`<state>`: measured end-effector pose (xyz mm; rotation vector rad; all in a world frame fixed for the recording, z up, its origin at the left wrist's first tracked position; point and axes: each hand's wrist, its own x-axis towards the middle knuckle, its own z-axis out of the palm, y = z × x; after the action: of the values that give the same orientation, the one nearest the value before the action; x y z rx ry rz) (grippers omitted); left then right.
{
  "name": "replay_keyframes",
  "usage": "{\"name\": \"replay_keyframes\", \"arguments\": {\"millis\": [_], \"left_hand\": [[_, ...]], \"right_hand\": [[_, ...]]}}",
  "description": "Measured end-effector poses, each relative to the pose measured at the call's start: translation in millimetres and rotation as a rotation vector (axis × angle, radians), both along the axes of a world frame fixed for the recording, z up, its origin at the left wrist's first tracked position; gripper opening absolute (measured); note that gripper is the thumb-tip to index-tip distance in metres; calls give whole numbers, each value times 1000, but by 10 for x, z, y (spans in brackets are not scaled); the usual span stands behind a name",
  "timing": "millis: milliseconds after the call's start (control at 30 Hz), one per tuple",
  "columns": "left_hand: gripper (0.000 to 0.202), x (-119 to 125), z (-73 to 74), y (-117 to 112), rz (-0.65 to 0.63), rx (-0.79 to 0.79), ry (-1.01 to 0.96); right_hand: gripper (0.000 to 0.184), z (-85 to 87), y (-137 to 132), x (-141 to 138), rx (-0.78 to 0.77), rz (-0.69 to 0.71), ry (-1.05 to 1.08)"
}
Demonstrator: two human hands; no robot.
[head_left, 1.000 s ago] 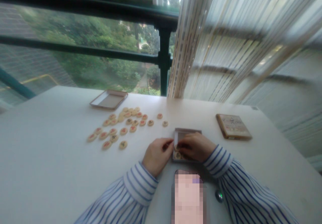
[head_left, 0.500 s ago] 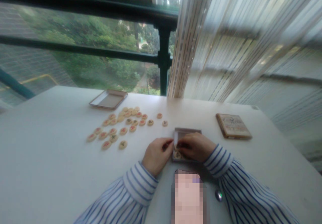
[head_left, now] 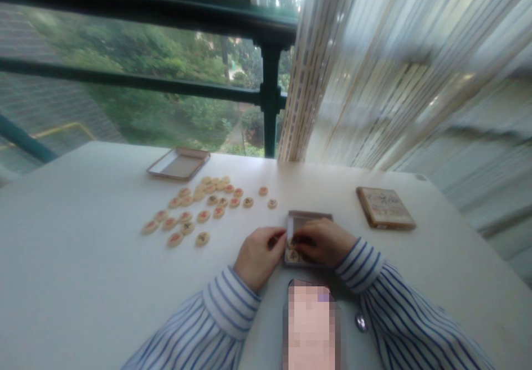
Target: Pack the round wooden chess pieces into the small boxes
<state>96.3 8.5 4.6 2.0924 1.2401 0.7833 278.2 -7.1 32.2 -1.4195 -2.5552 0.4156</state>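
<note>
A small open box [head_left: 310,215] lies in front of me with several round wooden Chinese chess pieces [head_left: 293,256] along its near left part. My left hand [head_left: 258,255] is closed, thumb and forefinger pinched at the box's left wall. Reaching in over the box from the right, my right hand [head_left: 326,241] has its fingers bent round a chess piece [head_left: 292,242], mostly covered by the fingertips. Many loose chess pieces [head_left: 203,216] with red or dark characters are spread to the left, some showing blank faces.
An open box lid or tray [head_left: 179,164] sits at the far left of the white table [head_left: 83,270]. To the right is a closed flat box [head_left: 386,208]. A pixelated phone-like object [head_left: 311,325] and a small shiny oval object [head_left: 361,322] lie near me. Beyond stand a window railing and a string curtain.
Almost nothing differs. Both hands stay at the box, and the view has shifted very slightly.
</note>
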Motion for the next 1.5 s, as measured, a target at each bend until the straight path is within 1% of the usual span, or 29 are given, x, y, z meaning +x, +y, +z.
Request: {"name": "replay_keyframes", "arguments": {"millis": [333, 600, 833, 1200, 1500], "left_hand": [[25, 1, -4, 2, 0, -21, 12], [25, 1, -25, -4, -2, -15, 5], [24, 0, -11, -2, -2, -6, 14], [24, 3, -6, -5, 1, -6, 7], [24, -3, 4, -2, 2, -11, 15]], "right_hand": [[16, -18, 4, 1, 15, -4, -7], [17, 2, -7, 0, 16, 1, 12], [18, -9, -1, -11, 25, -4, 9], [19, -21, 6, -12, 20, -6, 2], [18, -20, 3, -13, -15, -23, 3]]}}
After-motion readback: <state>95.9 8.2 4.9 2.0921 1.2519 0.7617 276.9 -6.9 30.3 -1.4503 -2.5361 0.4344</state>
